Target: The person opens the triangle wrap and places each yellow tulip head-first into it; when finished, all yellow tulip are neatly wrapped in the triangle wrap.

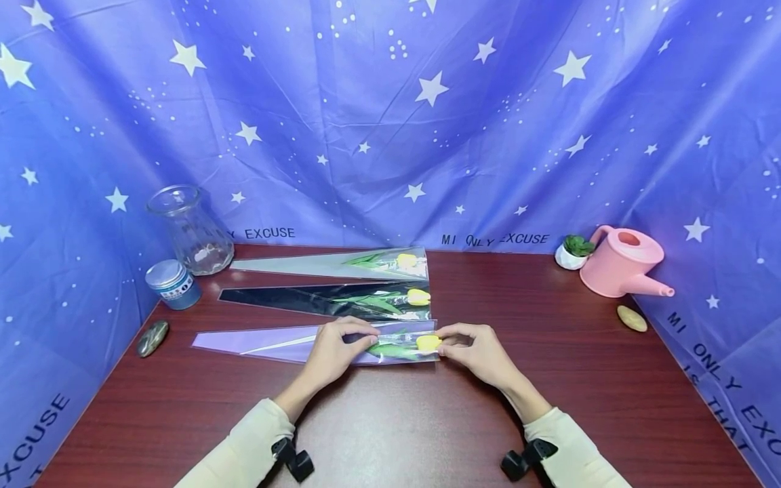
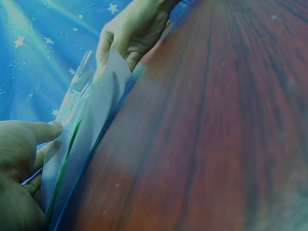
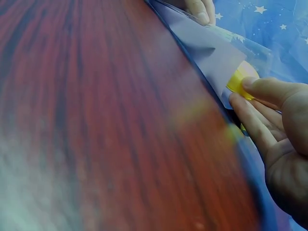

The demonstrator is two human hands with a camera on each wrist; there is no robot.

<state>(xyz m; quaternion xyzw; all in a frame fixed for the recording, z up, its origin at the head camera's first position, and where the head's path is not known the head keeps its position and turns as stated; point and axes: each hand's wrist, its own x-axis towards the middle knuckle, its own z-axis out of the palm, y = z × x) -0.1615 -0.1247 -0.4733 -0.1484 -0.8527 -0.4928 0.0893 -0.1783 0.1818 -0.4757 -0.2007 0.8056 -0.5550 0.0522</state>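
Observation:
A purple flower sleeve (image 1: pixel 274 343) of clear film lies nearest me, its narrow end to the left. Inside it is an artificial-looking yellow tulip (image 1: pixel 428 343) with green leaves, its bloom at the wide right end. My left hand (image 1: pixel 332 349) holds the sleeve around its middle; in the left wrist view the thumb (image 2: pixel 55 128) is on the film, other fingers partly hidden. With thumb and fingers, my right hand (image 1: pixel 478 349) pinches the yellow bloom (image 3: pixel 240 82) at the sleeve's open end.
Behind lie a black sleeve (image 1: pixel 274 298) and a grey one (image 1: pixel 287 266), each with a yellow tulip. At left stand a glass vase (image 1: pixel 201 237), a blue jar (image 1: pixel 177 288) and a dark stone (image 1: pixel 153 338). At right are a pink watering can (image 1: pixel 616 268), a potted succulent (image 1: pixel 573 252) and a yellowish stone (image 1: pixel 631 318).

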